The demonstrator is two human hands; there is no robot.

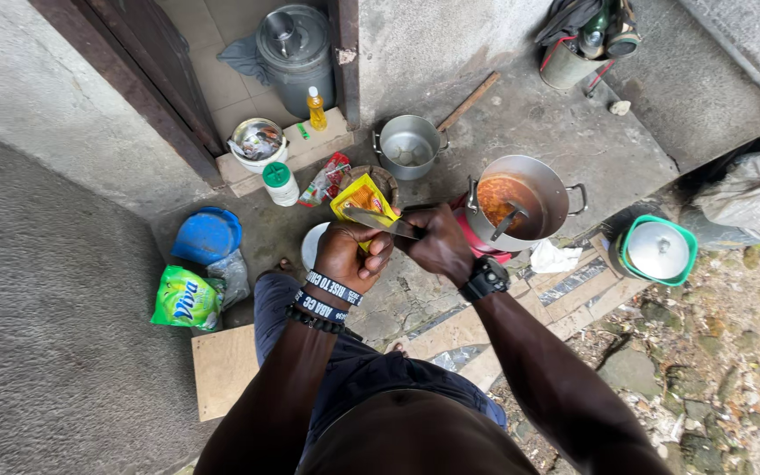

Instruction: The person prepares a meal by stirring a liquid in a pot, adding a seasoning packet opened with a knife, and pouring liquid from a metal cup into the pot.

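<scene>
Currently both hands are working close together at centre frame, above the cracked concrete floor (521, 123). Left hand (345, 255) is closing around the lower edge of a small yellow foil sachet (362, 198), fingers curled tight, wrist wearing black bands. Right hand (442, 242) is gripping the handle of a steel-bladed kitchen knife (380, 222), fist closed, black watch on the wrist; the blade is lying across the sachet, pointing toward the left hand. Sachet is sitting between the hands and the floor items behind it, partly covering a round brown woven thing I can't identify. Just right of the right hand, a large aluminium pot of orange-red stew (521, 202) is sitting on a red burner, with a ladle handle sticking out of it; the right hand is nearly touching the burner's edge in view. Behind the hands, an empty smaller steel pot (408, 145) is standing beside a wooden stick. Left of the sachet: a white jar with green lid (281, 183), a red packet, a white bowl holding scraps (257, 142), a yellow oil bottle on the doorstep. Further left: a blue plastic lid (208, 236) and a green detergent bag (186, 299). Far right: a green bowl covered by a steel lid (658, 251), white cloth near it. Person's knees and dark trousers are filling the lower frame.
</scene>
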